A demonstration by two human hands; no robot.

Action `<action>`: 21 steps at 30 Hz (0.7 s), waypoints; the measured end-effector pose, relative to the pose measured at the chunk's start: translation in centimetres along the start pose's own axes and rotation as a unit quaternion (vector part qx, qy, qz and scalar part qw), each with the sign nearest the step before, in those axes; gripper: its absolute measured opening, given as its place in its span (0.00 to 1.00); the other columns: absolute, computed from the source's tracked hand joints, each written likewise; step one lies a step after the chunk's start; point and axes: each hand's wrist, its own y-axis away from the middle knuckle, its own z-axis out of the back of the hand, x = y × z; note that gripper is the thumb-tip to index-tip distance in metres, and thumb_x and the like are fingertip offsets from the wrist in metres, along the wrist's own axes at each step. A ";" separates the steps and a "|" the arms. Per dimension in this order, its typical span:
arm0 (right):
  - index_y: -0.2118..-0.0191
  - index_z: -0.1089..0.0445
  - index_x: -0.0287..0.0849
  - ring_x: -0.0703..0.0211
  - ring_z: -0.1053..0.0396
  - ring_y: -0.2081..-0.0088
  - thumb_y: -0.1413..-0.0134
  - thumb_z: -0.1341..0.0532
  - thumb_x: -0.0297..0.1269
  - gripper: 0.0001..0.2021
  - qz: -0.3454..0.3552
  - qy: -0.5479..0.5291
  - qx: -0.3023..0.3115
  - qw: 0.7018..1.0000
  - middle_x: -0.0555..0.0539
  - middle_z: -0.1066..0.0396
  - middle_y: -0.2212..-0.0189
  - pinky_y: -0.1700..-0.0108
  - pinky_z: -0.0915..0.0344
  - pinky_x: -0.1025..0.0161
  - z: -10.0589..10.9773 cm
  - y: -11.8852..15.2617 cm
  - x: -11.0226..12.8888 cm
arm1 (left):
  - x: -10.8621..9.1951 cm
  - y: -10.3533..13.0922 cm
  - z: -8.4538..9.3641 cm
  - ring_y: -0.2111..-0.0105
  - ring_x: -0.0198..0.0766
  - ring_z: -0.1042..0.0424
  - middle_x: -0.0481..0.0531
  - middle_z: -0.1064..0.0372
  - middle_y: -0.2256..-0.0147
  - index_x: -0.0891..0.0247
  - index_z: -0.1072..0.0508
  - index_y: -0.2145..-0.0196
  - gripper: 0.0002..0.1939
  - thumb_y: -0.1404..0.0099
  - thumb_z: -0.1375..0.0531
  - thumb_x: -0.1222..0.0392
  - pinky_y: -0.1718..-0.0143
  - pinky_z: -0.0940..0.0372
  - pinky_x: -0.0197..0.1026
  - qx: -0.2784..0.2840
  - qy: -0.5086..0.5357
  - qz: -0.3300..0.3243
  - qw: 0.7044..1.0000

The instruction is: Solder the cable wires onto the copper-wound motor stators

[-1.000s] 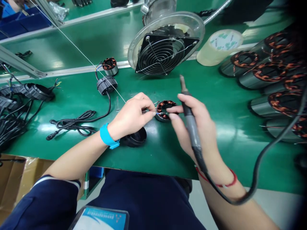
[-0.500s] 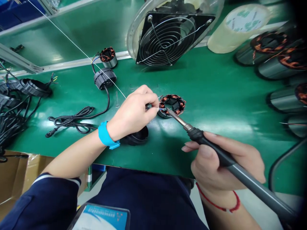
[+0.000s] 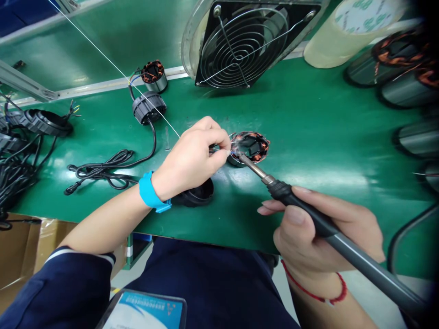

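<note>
A small copper-wound stator (image 3: 252,147) lies on the green bench (image 3: 308,137). My left hand (image 3: 194,157), with a blue wristband, pinches thin wire leads against the stator's left side. A thin solder wire (image 3: 113,66) runs from the upper left down to that hand. My right hand (image 3: 322,233) grips a black soldering iron (image 3: 308,214) like a pen. Its metal tip touches the joint at the stator's left edge, where a wisp of smoke rises. A black round housing (image 3: 195,194) sits partly hidden under my left wrist.
A guarded fan (image 3: 243,43) stands behind the stator. A tape roll (image 3: 346,32) and several larger stators (image 3: 394,68) lie at the right. Another small stator (image 3: 154,75), a black housing (image 3: 148,107) with coiled cable (image 3: 103,171), and more cables sit at the left. Cardboard box (image 3: 20,246) below.
My right hand swung the soldering iron from upright down to a pen grip and brought its tip onto the joint; smoke now rises. The view has shifted closer. My left hand kept its pinch.
</note>
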 end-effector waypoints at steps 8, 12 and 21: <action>0.52 0.26 0.43 0.59 0.25 0.78 0.42 0.36 0.36 0.12 0.023 -0.032 0.011 0.999 0.48 0.24 0.70 0.80 0.29 0.66 -0.1 -0.6 0.1 | 0.2 0.0 -0.1 0.65 0.35 0.33 0.50 0.33 0.68 0.64 0.28 0.74 0.09 0.40 0.44 0.72 0.57 0.31 0.43 -0.007 -0.003 -0.016 1.000; 0.50 0.28 0.45 0.59 0.25 0.75 0.41 0.36 0.35 0.13 0.038 -0.036 0.024 0.998 0.49 0.24 0.70 0.77 0.28 0.63 -0.4 -0.9 0.0 | 0.1 0.0 0.0 0.65 0.35 0.34 0.50 0.34 0.69 0.64 0.28 0.75 0.09 0.40 0.44 0.72 0.57 0.32 0.43 -0.006 0.001 -0.016 1.000; 0.42 0.36 0.49 0.50 0.25 0.54 0.36 0.42 0.38 0.17 -0.029 0.036 0.216 0.975 0.48 0.24 0.58 0.51 0.28 0.52 -0.4 -5.2 0.3 | 0.3 0.0 0.0 0.65 0.34 0.34 0.50 0.34 0.68 0.65 0.27 0.73 0.08 0.40 0.43 0.72 0.59 0.34 0.40 -0.008 0.004 -0.017 1.000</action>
